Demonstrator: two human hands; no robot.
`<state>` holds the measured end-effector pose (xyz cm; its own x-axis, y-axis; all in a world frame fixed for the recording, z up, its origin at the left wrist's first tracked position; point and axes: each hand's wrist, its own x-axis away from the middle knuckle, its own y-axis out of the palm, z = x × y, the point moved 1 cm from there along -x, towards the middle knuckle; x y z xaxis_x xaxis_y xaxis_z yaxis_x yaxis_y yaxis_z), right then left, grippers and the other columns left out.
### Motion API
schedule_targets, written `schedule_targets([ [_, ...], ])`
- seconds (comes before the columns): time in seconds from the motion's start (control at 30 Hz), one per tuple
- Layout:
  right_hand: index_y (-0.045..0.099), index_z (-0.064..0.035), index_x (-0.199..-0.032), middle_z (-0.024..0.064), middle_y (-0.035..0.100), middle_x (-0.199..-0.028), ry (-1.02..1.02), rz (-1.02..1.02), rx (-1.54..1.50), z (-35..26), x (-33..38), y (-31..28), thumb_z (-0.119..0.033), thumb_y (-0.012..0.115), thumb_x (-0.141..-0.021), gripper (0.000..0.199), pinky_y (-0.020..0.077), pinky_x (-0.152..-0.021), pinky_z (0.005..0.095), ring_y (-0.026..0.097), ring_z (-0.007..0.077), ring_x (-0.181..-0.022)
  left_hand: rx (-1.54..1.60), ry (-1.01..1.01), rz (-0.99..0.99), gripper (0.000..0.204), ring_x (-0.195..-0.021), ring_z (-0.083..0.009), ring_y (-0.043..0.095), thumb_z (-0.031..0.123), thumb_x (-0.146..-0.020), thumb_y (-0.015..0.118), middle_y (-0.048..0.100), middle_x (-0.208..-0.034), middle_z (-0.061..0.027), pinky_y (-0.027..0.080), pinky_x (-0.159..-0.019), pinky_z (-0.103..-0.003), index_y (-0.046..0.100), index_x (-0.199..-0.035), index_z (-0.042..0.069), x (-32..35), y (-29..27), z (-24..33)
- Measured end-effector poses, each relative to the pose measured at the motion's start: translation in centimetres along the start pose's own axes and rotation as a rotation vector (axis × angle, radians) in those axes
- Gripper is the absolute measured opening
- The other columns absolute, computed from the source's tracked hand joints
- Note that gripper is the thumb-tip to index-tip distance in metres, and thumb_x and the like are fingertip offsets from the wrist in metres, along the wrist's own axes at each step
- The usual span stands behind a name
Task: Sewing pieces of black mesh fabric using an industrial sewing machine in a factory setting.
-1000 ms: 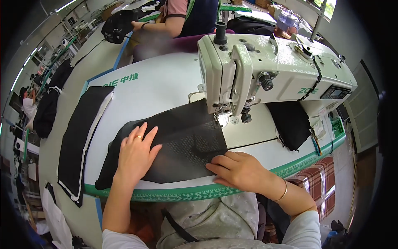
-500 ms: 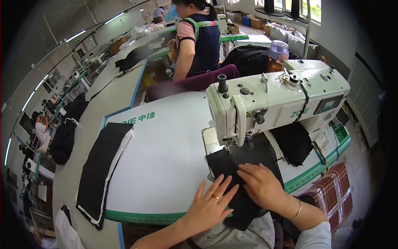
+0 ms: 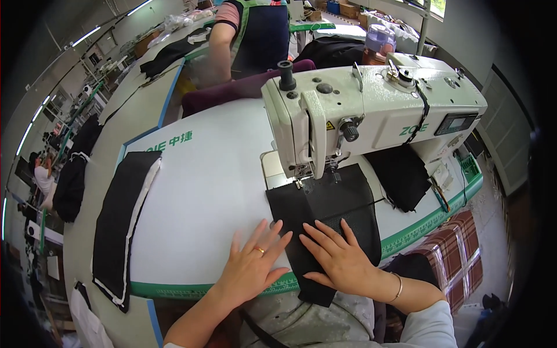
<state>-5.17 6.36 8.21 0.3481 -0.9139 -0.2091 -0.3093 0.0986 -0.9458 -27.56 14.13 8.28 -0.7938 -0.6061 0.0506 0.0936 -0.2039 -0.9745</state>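
Observation:
A black fabric piece [image 3: 348, 200] lies under the needle area of a white sewing machine [image 3: 371, 110], its lower end hanging over the table's front edge. My right hand [image 3: 342, 258] rests flat on this fabric with the fingers spread. Beside it, my left hand [image 3: 255, 258], wearing a ring, has its fingers spread over the white table top, the fingertips by the fabric's left edge. The presser foot [image 3: 299, 183] is at the fabric's far edge. Whether the needle is in the cloth is too small to tell.
At the left of the white table top [image 3: 203, 174] lies a stack of black panels [image 3: 125, 214] with white edges. Another black cloth [image 3: 400, 177] sits under the machine arm. Scissors or a similar tool [image 3: 441, 198] lie at the right. A co-worker [image 3: 255, 40] is beyond the table.
My left hand has shifted left and off the fabric's edge. My right hand has flattened and spread on the cloth. The view has tilted down a little.

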Motion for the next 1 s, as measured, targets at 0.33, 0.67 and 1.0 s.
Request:
schedule_targets([
  [0.33,0.056,-0.0045,-0.139,0.0103,0.050,-0.149,-0.034,-0.011,-0.008,4.2,-1.0,-0.3,-0.037,0.069,-0.089,0.061,0.0344,-0.117,0.0509,0.043,0.0270,-0.142,0.027,0.056,-0.015,0.085,-0.153,-0.0301,0.026,0.033,-0.085,0.076,0.026,-0.166,-0.0108,0.016,-0.119,-0.064,0.035,-0.157,0.013,-2.6,0.0,1.0],
  [0.67,0.056,-0.0023,-0.139,0.0102,0.049,-0.150,0.067,0.024,0.022,1.7,-1.0,0.6,-0.036,0.071,-0.086,0.064,0.0349,-0.115,0.0525,0.044,0.0263,-0.140,-0.063,0.098,0.241,0.066,-0.145,-0.0272,0.038,0.033,-0.088,0.074,0.044,-0.152,-0.0076,0.023,-0.117,-0.063,0.050,-0.145,0.012,-6.1,-0.6,-1.5],
  [1.0,0.057,-0.0055,-0.139,0.0077,0.049,-0.149,0.085,0.005,0.048,2.2,-0.9,0.4,-0.038,0.072,-0.085,0.065,0.0341,-0.113,0.0609,0.044,0.0245,-0.139,-0.137,0.102,0.200,0.074,-0.147,-0.0287,0.036,0.035,-0.086,0.075,0.041,-0.156,-0.0078,0.024,-0.117,-0.062,0.046,-0.150,0.014,-7.9,0.3,-1.5],
])
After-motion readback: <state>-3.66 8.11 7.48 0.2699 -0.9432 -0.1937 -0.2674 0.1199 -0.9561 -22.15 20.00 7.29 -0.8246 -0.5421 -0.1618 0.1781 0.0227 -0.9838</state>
